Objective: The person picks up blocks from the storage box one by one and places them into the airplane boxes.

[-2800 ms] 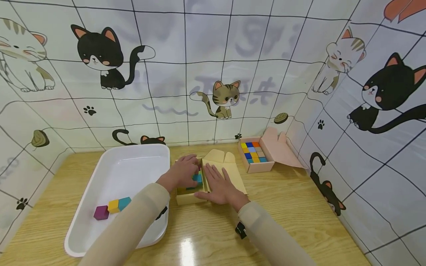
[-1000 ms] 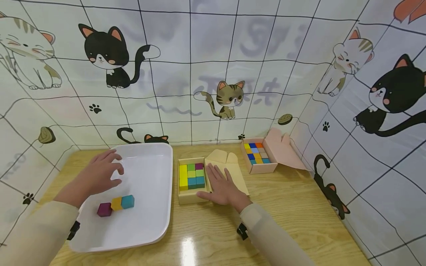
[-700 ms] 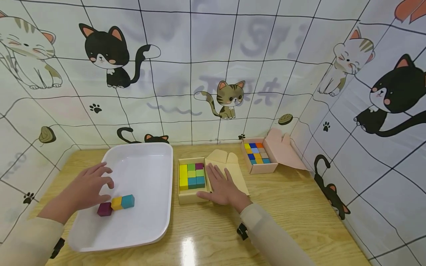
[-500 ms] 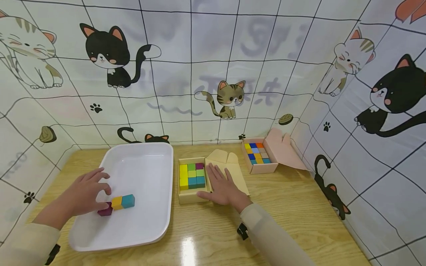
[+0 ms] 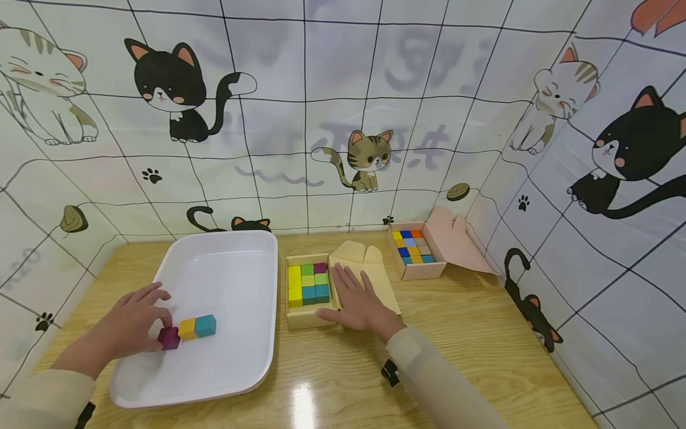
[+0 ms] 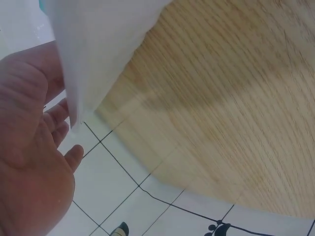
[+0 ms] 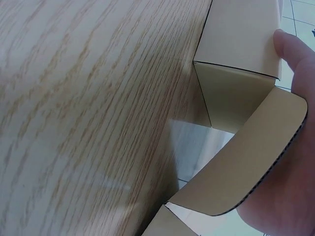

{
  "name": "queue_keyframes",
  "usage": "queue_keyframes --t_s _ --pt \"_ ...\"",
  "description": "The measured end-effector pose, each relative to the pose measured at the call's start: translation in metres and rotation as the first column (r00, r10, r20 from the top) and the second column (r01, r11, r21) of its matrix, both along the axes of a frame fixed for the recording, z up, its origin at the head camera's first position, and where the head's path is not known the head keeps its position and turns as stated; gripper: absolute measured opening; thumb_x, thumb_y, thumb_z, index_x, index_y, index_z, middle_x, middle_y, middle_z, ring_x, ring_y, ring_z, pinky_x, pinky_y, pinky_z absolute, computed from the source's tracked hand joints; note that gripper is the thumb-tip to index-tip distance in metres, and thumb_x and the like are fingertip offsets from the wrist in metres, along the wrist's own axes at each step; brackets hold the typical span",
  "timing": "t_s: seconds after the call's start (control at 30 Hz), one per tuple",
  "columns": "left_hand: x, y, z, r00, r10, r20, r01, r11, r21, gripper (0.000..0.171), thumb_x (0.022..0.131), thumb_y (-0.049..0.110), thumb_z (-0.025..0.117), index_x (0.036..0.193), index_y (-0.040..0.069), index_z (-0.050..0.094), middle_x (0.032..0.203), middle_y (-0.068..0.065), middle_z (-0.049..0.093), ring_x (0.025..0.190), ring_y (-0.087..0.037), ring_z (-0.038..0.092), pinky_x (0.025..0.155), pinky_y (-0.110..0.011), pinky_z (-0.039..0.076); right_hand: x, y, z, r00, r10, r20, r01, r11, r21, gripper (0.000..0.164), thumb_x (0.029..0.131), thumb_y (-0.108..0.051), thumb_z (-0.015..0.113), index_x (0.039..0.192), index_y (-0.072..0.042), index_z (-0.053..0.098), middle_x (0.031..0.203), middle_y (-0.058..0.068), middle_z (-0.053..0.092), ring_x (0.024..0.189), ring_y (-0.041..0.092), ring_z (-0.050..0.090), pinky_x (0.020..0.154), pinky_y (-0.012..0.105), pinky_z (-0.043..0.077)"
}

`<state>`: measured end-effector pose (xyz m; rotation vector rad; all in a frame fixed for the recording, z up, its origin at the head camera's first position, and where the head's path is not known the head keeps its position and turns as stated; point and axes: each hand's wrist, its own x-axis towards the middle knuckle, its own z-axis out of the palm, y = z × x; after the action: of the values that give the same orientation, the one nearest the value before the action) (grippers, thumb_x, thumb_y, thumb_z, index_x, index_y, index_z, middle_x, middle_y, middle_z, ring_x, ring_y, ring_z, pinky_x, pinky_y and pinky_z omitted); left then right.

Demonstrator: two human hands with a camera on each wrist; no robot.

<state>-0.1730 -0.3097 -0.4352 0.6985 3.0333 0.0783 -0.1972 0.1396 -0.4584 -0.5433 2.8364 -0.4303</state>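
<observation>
My left hand (image 5: 128, 322) pinches a purple cube (image 5: 170, 339) between thumb and index finger, low in the white tray (image 5: 230, 369). Beside that cube sit an orange-yellow cube (image 5: 187, 329) and a teal cube (image 5: 206, 325) in a row. My right hand (image 5: 358, 302) lies with straight fingers on the opened lid (image 5: 383, 289) of a cream box (image 5: 311, 322), its thumb over the box's near right corner. Yellow, green, purple and teal blocks (image 5: 308, 292) fill much of that box. In the left wrist view, the tray wall (image 6: 101, 39) hides the fingertips.
A pink box (image 5: 422, 271) with its lid (image 5: 455, 244) folded open stands at the back right, filled with coloured cubes. The wooden table (image 5: 482, 333) is bordered by cat-printed sheets (image 5: 300, 119). A cardboard flap (image 7: 241, 162) sticks out by my right hand in the right wrist view.
My left hand has moved from the cream box back to the tray, then down onto the purple cube, where its fingers have closed. My right hand has stayed on the lid.
</observation>
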Motion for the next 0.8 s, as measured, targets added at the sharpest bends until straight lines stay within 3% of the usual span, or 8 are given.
queue_keyframes --t_s 0.43,0.63,0.8 --pt "-0.004 -0.005 0.0 0.999 0.016 -0.028 -0.016 1.0 0.011 0.032 0.058 0.026 0.092 0.078 0.03 0.067 0.123 -0.018 0.058 0.132 -0.048 0.03 0.102 -0.074 0.031 0.001 -0.001 0.001 1.0 -0.002 -0.007 0.002 1.0 0.013 0.102 0.087 -0.076 0.04 0.158 -0.015 -0.001 0.166 0.001 -0.002 0.155 0.021 0.0 0.124 0.055 -0.005" --pt "-0.008 -0.007 0.011 0.998 0.04 -0.057 -0.039 0.999 0.018 0.028 0.061 0.026 0.089 0.082 0.026 0.069 0.124 -0.02 0.057 0.131 -0.048 0.031 0.099 -0.075 0.033 0.001 -0.001 0.001 1.0 -0.004 -0.001 0.004 1.0 0.013 0.102 0.087 -0.076 0.039 0.158 -0.015 -0.001 0.166 0.001 -0.002 0.155 0.021 -0.001 0.124 0.055 -0.005" --pt "-0.012 -0.003 0.026 0.992 0.052 -0.116 -0.043 0.996 0.077 0.027 0.063 0.026 0.087 0.084 0.021 0.07 0.124 -0.021 0.057 0.131 -0.047 0.032 0.099 -0.076 0.032 0.0 -0.001 0.001 1.0 -0.012 0.004 0.012 1.0 0.013 0.101 0.088 -0.075 0.04 0.158 -0.015 -0.002 0.166 0.0 -0.003 0.155 0.02 -0.002 0.124 0.054 -0.005"
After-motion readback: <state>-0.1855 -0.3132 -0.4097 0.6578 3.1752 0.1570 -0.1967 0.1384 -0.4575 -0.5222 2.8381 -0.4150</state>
